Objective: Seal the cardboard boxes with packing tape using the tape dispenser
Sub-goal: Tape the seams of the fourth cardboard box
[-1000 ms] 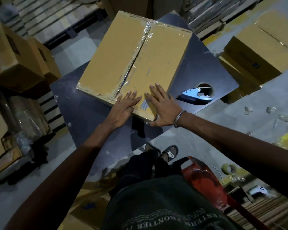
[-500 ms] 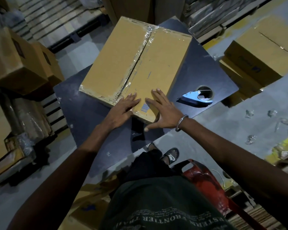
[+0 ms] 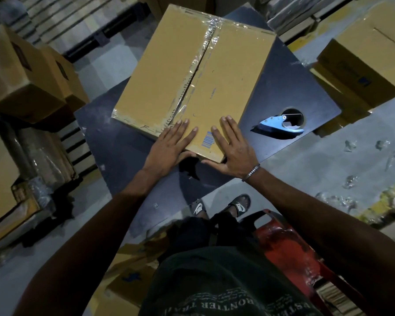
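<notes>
A brown cardboard box lies flat on a dark table, with clear tape along its centre seam and edges. My left hand lies flat with straight fingers on the box's near corner, left of a blue barcode. My right hand lies flat on the same corner, right of the barcode, its thumb along the near edge. A blue tape dispenser rests on the table to the right of the box, apart from both hands.
Stacked cardboard boxes stand on the left. More boxes sit at the right, beyond the table. A red plastic stool stands by my legs. Scraps of clear tape litter the floor on the right.
My hands have spread slightly apart on the near corner, so the barcode now shows between them. The box and the dispenser stay where they were.
</notes>
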`<control>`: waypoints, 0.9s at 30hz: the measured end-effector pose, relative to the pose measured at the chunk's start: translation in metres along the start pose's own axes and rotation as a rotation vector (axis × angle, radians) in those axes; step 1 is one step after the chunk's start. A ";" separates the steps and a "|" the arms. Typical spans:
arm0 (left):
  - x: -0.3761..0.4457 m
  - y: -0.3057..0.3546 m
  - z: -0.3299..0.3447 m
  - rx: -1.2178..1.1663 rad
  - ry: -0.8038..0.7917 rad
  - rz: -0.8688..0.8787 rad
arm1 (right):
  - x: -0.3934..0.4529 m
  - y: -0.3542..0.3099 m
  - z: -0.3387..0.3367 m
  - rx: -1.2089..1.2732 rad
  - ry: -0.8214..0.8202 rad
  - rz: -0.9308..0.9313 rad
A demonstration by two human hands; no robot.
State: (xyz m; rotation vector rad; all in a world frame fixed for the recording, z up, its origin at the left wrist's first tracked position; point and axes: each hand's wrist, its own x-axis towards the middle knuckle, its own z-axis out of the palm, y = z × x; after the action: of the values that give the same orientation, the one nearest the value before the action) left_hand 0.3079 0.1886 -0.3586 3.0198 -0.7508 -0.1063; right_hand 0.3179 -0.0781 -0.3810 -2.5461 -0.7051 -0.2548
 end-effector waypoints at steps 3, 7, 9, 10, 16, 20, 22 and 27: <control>0.000 0.003 0.005 0.020 0.028 -0.014 | -0.001 0.000 0.007 -0.058 0.052 -0.080; -0.003 0.000 0.002 0.012 0.001 0.004 | -0.004 -0.002 -0.001 -0.086 -0.086 -0.047; -0.005 -0.003 -0.001 -0.017 -0.003 0.021 | -0.002 -0.007 -0.011 -0.090 -0.172 -0.011; -0.006 -0.004 -0.001 -0.028 0.005 0.040 | 0.000 -0.013 -0.014 -0.078 -0.179 0.026; -0.010 -0.030 0.002 -0.014 0.107 0.017 | 0.011 -0.053 0.001 -0.066 -0.080 0.300; -0.022 -0.051 0.021 -0.021 0.154 -0.155 | 0.007 -0.052 0.015 -0.152 -0.037 0.274; -0.023 -0.047 0.028 -0.075 0.186 -0.199 | 0.008 -0.053 0.012 -0.204 -0.093 0.301; -0.033 -0.011 0.032 -0.477 0.308 -0.587 | 0.017 -0.084 0.006 -0.282 -0.236 0.447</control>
State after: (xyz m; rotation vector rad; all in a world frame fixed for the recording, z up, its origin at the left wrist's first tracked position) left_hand 0.2823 0.2136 -0.3891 2.5967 0.1772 0.1458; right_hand 0.2889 -0.0046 -0.3475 -2.9499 -0.1699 0.1085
